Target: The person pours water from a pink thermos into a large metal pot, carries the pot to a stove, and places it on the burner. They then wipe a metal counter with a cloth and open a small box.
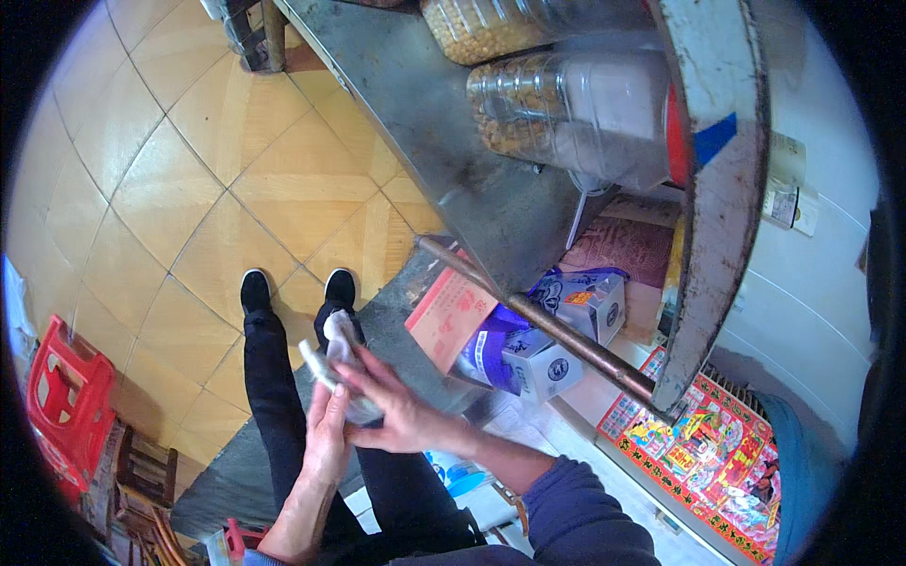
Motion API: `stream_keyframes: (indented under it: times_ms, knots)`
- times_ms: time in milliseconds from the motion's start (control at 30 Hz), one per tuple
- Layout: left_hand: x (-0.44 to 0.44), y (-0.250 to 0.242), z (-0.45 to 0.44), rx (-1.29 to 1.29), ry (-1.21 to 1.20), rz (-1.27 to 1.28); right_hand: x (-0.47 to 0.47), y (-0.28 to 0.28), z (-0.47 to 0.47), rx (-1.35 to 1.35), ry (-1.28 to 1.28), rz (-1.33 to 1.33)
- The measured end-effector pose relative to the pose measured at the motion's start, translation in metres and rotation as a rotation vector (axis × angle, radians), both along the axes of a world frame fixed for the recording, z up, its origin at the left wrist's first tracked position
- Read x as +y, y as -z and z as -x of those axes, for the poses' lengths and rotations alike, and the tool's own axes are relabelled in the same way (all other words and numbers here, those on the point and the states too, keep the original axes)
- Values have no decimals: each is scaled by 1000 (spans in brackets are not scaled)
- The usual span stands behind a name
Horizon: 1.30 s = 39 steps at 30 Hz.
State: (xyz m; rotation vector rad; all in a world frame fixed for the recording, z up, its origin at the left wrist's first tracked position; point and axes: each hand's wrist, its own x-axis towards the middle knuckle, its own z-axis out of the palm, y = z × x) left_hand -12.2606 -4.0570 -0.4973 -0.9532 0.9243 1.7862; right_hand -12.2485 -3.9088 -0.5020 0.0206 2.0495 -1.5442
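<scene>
In front of my legs, my left hand (327, 433) grips a pale, thin-edged object (316, 364), too blurred to name surely. My right hand (398, 412) presses a crumpled white cloth or tissue (341, 332) against it. The cloth's upper end sticks out beyond my fingers. Both hands meet around the object, so much of it is hidden. Something clear or whitish shows between my palms. The hands are raised above the floor, left of a metal shelf unit.
The metal shelf (425, 127) carries a plastic jar (524, 106) with a red lid. Below its rusty bar (538, 315) sit boxed packages (545, 368) and a pinkish carton (453, 311). A colourful printed sheet (708, 453) lies at right. A red plastic stool (67, 403) stands at left.
</scene>
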Motion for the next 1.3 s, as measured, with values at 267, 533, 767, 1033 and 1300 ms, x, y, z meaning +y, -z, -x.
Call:
stream_keyframes:
  times_ms: [267,533,767,1033,1300]
  knots:
    - [-7,-20,21,65,105,-368,78,28,81,318,649,-219]
    - [-32,-7,3,-21,205,-189,170,82,93,372,-19,-1219]
    - [-48,-8,8,-1,214,-150,156,50,-9,-637,268,-388]
    - [-76,-8,14,-22,74,-130,-4,36,234,650,128,-442]
    - [-101,-10,9,-53,-4,-81,38,78,224,393,-224,-1184]
